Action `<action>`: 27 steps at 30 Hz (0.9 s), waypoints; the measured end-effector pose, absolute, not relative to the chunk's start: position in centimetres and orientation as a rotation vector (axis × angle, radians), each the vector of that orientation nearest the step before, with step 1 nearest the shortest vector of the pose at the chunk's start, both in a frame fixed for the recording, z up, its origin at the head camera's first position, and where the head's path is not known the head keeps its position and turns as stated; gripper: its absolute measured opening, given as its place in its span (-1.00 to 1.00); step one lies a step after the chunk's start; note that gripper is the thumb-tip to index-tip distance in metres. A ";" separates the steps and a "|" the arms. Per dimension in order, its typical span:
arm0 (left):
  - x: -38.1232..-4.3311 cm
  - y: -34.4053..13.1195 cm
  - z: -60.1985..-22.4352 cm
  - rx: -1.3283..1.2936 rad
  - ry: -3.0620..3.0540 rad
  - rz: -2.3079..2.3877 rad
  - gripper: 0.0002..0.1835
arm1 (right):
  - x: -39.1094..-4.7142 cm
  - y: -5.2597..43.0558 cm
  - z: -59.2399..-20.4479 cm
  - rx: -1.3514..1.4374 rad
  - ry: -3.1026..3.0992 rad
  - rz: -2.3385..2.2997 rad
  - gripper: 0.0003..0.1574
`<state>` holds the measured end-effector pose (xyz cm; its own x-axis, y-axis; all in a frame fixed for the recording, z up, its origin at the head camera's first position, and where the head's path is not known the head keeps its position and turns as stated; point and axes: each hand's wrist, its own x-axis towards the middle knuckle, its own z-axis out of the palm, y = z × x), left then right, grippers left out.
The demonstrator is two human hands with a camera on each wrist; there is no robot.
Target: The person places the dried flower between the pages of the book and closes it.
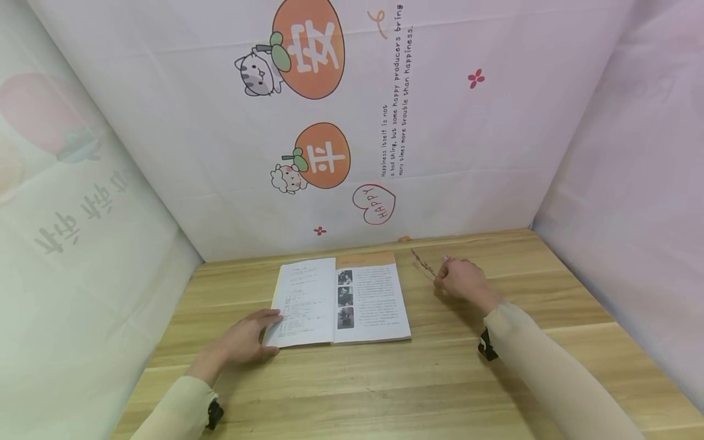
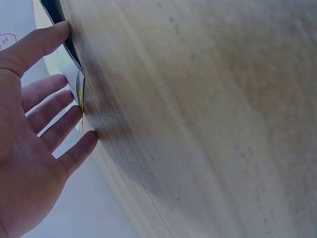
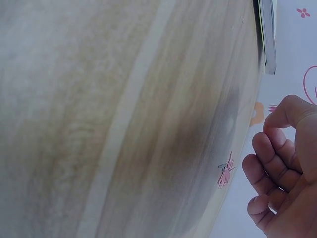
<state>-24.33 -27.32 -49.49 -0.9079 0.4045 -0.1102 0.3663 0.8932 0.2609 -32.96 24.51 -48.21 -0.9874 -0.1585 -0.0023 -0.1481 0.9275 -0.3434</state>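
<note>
An open book (image 1: 370,299) lies on the wooden table, text on both pages and three small photos down the right page. My left hand (image 1: 249,337) is at its left edge, fingertips over the page's margin and thumb by the near corner. In the left wrist view the fingers of this hand (image 2: 44,114) are spread and fairly straight along the book's edge. Right of the book, my right hand (image 1: 463,281) pinches a slender dark bookmark (image 1: 422,263) between thumb and forefinger, its thin end pointing to the back wall. A pink tassel (image 3: 227,171) shows below the fingers in the right wrist view.
The wooden table (image 1: 352,391) ends at a back wall covered with white printed cloth (image 1: 451,153). More white cloth hangs on both sides. Each wrist carries a black strapped device (image 1: 487,345) at the cuff.
</note>
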 end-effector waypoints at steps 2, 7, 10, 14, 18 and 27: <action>-24.3 -27.3 -49.5 0.600 2.900 0.353 -0.21 | -32.9 24.5 -48.2 -0.246 3.058 -0.545 -0.86; -24.1 -27.3 -49.4 0.602 2.895 0.358 -0.21 | -33.0 24.7 -48.3 -0.240 3.070 -0.546 -0.86; -24.1 -27.3 -49.4 0.607 2.898 0.366 -0.21 | -33.1 24.7 -48.4 -0.224 3.077 -0.541 -0.85; -24.2 -27.4 -49.5 0.609 2.903 0.375 -0.21 | -33.1 24.6 -48.3 -0.218 3.083 -0.545 -0.85; -24.2 -27.5 -49.6 0.622 2.905 0.367 -0.21 | -33.0 24.5 -48.3 -0.225 3.095 -0.551 -0.89; -24.2 -27.4 -49.6 0.621 2.904 0.370 -0.22 | -32.9 24.4 -48.2 -0.234 3.101 -0.558 -0.90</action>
<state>-24.24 -27.40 -49.57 -0.9033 0.4187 -0.0931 0.3819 0.8840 0.2697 -32.91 24.38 -48.20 -0.9889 -0.1423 0.0435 -0.1486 0.9266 -0.3456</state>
